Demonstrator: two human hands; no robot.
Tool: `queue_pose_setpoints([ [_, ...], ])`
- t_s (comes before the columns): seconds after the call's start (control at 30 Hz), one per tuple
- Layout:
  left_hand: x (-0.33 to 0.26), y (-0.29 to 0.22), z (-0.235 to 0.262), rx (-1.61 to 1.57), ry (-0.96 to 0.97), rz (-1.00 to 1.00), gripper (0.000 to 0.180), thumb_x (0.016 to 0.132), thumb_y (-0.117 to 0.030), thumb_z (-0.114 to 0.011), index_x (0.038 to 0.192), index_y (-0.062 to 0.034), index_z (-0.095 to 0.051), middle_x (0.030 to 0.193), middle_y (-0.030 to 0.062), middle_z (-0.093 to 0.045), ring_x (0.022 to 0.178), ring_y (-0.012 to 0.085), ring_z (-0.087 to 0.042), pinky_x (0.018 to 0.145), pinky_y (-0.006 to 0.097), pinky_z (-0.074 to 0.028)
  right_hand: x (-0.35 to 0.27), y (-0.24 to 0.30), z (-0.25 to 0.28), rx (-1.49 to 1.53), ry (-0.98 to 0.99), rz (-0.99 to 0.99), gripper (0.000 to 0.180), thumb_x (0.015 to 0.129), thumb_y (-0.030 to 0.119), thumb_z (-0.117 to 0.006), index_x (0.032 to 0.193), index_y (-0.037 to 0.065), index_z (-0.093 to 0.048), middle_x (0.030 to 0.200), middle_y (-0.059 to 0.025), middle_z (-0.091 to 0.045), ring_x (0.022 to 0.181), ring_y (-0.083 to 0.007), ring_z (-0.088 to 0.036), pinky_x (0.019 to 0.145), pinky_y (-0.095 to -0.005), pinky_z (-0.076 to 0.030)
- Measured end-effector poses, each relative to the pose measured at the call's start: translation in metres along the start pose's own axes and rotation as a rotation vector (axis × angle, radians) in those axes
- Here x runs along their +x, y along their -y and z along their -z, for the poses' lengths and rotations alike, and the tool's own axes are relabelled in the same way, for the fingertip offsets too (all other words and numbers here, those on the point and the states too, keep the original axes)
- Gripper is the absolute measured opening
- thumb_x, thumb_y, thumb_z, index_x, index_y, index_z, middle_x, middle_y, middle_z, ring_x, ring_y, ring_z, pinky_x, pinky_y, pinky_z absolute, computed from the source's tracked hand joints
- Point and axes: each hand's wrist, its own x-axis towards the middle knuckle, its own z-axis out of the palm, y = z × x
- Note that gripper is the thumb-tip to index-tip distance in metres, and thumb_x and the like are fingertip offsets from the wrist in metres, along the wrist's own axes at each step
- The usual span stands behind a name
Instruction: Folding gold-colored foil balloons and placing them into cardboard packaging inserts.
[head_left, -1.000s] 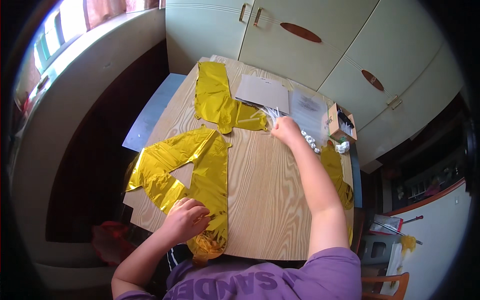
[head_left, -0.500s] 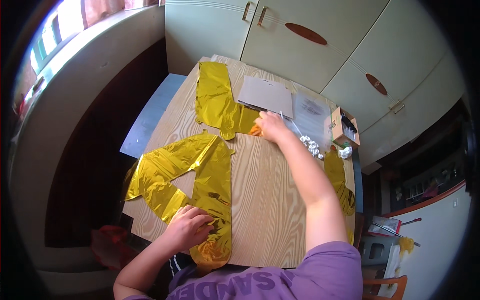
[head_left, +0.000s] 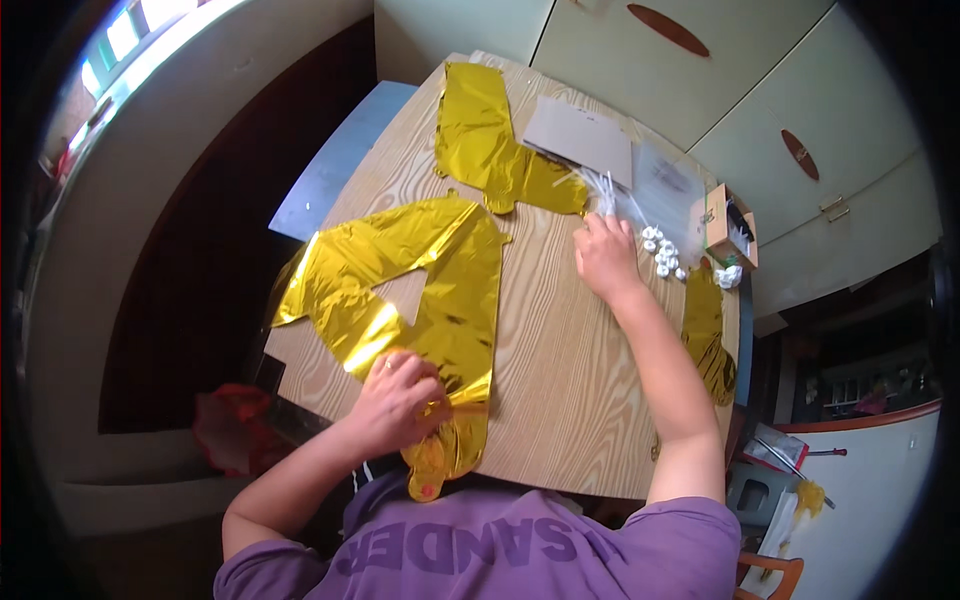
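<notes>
one large gold foil piece [head_left: 460,300] lies on the table [head_left: 560,400], spreading beneath and ahead of the left hand [head_left: 402,400], which rests on it, half curled; whether it pinches the foil, i cannot tell. the right hand [head_left: 605,255] is mostly closed up at the thin white sticks [head_left: 607,188], which poke out just beyond it; its actual hold is hidden. past those sits grey cardboard [head_left: 578,135]; just right of that hand, small white pieces [head_left: 663,252]; ahead and left, l-shaped gold foil [head_left: 470,120].
</notes>
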Motion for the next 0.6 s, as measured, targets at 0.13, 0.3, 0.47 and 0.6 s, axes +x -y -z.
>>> queue_pose_setpoints([
  [0.13,0.002,0.011,0.001,-0.09,-0.028,0.017,0.017,0.078,-0.02,-0.082,0.087,-0.0116,-0.07,0.103,0.0046,-0.061,0.101,0.0289,-0.055,0.09,0.042,-0.044,-0.042,0.086,0.053,0.479,-0.048,-0.058,0.009,0.087,0.016,-0.068,0.083,0.008,-0.069,0.088,-0.0081,-0.062,0.085,-0.0276,-0.061,0.081,-0.0418,-0.046],
  [0.3,0.015,0.019,0.017,-0.424,0.087,0.234,0.013,0.088,-0.012,-0.075,0.091,-0.0007,-0.072,0.096,0.0084,-0.067,0.091,0.0249,-0.065,0.083,0.036,-0.052,-0.095,0.163,0.091,0.793,-0.016,-0.097,0.009,0.086,0.015,-0.071,0.086,0.006,-0.068,0.087,-0.0078,-0.062,0.082,-0.0274,-0.061,0.079,-0.041,-0.046],
  [0.47,0.023,0.013,0.029,-0.419,0.166,0.307,0.016,0.095,-0.012,-0.068,0.099,0.0029,-0.072,0.094,0.0103,-0.068,0.088,0.0207,-0.066,0.081,0.032,-0.052,-0.1,0.202,0.089,0.596,-0.228,-0.009,0.017,0.081,0.016,-0.075,0.094,0.008,-0.066,0.096,-0.007,-0.06,0.088,-0.0263,-0.059,0.081,-0.0407,-0.045],
  [0.6,0.022,0.011,0.025,-0.416,0.135,0.251,0.019,0.097,-0.015,-0.066,0.095,0.0019,-0.073,0.087,0.0058,-0.068,0.077,0.0154,-0.064,0.07,0.03,-0.052,-0.108,0.21,0.097,0.574,-0.237,0.105,0.029,0.078,0.019,-0.078,0.103,0.008,-0.066,0.108,-0.0097,-0.059,0.104,-0.0296,-0.056,0.093,-0.045,-0.043],
])
